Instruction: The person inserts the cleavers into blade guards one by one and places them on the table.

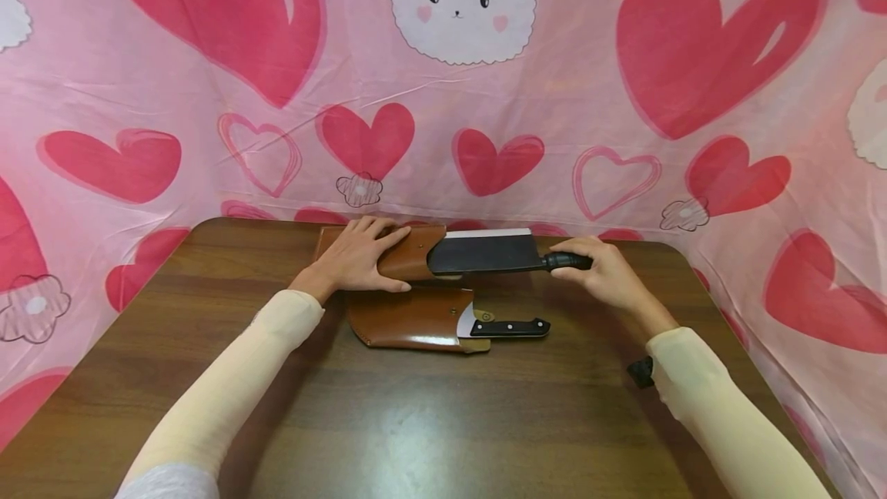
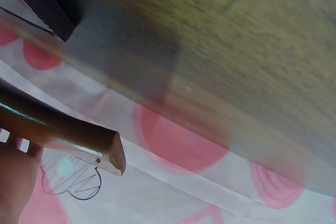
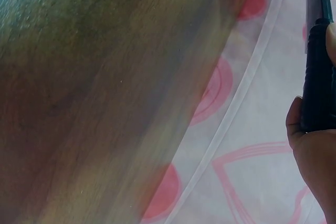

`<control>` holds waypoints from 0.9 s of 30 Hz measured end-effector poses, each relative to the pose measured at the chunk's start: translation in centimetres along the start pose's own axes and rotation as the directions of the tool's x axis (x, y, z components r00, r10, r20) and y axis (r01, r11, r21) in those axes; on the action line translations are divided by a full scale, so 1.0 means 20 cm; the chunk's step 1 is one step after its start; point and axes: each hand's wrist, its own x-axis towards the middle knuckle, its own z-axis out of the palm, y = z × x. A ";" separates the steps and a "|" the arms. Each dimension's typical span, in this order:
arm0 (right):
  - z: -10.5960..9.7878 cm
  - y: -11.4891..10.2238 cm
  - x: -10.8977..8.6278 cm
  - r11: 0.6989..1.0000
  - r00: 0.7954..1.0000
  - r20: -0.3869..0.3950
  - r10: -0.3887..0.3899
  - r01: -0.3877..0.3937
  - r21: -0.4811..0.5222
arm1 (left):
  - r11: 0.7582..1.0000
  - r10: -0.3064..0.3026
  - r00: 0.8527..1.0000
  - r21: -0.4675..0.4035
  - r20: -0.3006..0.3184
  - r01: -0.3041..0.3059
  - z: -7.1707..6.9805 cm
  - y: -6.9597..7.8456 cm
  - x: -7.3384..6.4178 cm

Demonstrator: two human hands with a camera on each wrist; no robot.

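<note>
With the edge facing away, a black cleaver lies partly inside a brown leather sheath near the table's back. My left hand spans this sheath, fingers spread across it and thumb along its near side. One end of the sheath shows beside that hand in the left wrist view. Thumb and fingers of my right hand grip the cleaver's black handle. Much of the blade still shows outside the sheath's mouth. Closer to me, another brown sheath holds a knife with a riveted black handle.
Everything stands over a brown wooden table. A pink curtain printed with hearts hangs behind and around it. A small black device sits at my right sleeve; a pale sleeve covers my left forearm.
</note>
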 end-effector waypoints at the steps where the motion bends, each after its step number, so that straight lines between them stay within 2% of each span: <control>1: 0.00 0.00 0.00 1.000 1.000 0.000 -0.001 0.001 0.001 | 1.000 0.001 1.000 0.000 -0.002 -0.001 0.00 0.00 0.00; 14: 0.01 -0.01 -0.01 1.000 1.000 0.012 -0.023 0.023 -0.006 | 1.000 0.012 0.999 -0.004 -0.031 -0.012 0.02 0.00 -0.01; 21: 0.03 -0.02 0.00 0.999 0.999 -0.020 -0.049 0.049 -0.004 | 1.000 0.016 0.999 -0.001 -0.035 -0.016 0.02 0.01 0.00; 27: 0.04 -0.02 -0.02 0.999 1.000 -0.010 -0.030 0.030 -0.016 | 1.000 0.018 0.999 -0.004 -0.038 -0.018 0.02 0.01 0.00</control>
